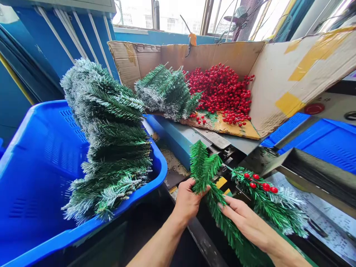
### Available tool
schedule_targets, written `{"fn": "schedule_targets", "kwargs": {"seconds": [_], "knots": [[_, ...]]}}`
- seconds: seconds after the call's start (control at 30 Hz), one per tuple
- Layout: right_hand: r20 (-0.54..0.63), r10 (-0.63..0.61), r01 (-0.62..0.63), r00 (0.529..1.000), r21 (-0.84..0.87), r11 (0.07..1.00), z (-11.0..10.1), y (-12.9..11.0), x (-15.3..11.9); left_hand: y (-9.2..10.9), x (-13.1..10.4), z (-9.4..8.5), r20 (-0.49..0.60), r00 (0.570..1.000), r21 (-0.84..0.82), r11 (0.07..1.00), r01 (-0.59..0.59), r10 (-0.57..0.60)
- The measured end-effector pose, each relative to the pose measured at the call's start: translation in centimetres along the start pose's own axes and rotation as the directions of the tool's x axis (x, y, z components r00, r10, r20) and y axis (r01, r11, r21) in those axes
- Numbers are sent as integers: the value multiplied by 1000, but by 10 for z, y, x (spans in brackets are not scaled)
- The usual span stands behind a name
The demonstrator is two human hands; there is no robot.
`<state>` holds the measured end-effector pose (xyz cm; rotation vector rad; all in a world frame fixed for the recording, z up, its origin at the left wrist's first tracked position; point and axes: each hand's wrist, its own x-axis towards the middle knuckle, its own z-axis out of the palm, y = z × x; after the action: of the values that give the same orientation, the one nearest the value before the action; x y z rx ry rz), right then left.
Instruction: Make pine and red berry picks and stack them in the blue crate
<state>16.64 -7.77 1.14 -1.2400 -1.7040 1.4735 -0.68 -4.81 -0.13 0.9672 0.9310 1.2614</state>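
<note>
1. While the fingers of the left hand point(187, 200) close round the base of a green sprig point(202, 173), its leafy tips stand up past them, pointing away from the wrist.
2. Fingers of the right hand point(241, 218) sit on a green strand point(232, 236), to the right of and slightly nearer than the left fingers. They look pinched on it; the underside of that grip is hidden.
3. Long axis of the strand: slants from just below the left fingers, past the right fingertips, then down and rightward under the right hand. Sprig and strand may be one piece; the left fingers cover the join, so cannot tell.
4. Key relation, as I judge it: sprig base and upper strand meet at the left fingers, so the left hand is nearer that spot. Right fingers grip farther down the same line.
5. Just beyond the right hand, to its right: a berry branch point(268, 206) bearing red berries point(266, 187). Its axis roughly parallels the strand; right hand nearer.
6. Left of the left fingers, a blue basket point(41, 148) carries frosted branches point(102, 111). Ahead of both hands, well apart, a cardboard box point(278, 70) holds a berry heap point(219, 89) beside a frosted bundle point(164, 89).
</note>
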Motion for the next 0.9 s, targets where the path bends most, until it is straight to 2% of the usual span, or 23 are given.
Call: {"fn": "schedule_targets", "kwargs": {"seconds": [0.1, 0.23, 0.33, 0.47, 0.57, 0.67, 0.73, 0.8, 0.9], "knots": [[-21, -45, 44, 999, -53, 998, 4, 0, 3, -3, 0, -2, 23, 996, 80, 993, -86, 84], [-109, -80, 64, 991, -141, 988, 8, 5, 6, -15, 1, -5, -35, 999, -2, 1000, 19, -19], [-49, -100, 84, 994, -255, 963, 6, 5, 8, -22, 0, -5, -71, 994, -101, 992, 78, -85], [74, -99, 122, 992, -460, 879, 0, 3, 11, -26, -1, -2, -97, 985, -218, 969, 119, -143], [18, -279, 228, 960, -626, 746, 3, 8, 13, -28, 1, 1, -155, 976, -277, 955, 104, -151], [-44, -505, 276, 862, -795, 541, 5, 12, 15, -28, 5, 4, -188, 963, -303, 944, 129, -192], [-28, -561, 263, 827, -864, 430, -1, 9, 17, -26, 9, 6, -229, 951, -280, 950, 139, -207], [-65, -588, 167, 806, -928, 332, -13, 2, 19, -24, 15, 6, -310, 929, -256, 959, 125, -204], [-200, -568, -131, 798, -978, 160, -35, -11, 28, -22, 28, -1, -414, 899, -110, 988, 106, -142]]}}
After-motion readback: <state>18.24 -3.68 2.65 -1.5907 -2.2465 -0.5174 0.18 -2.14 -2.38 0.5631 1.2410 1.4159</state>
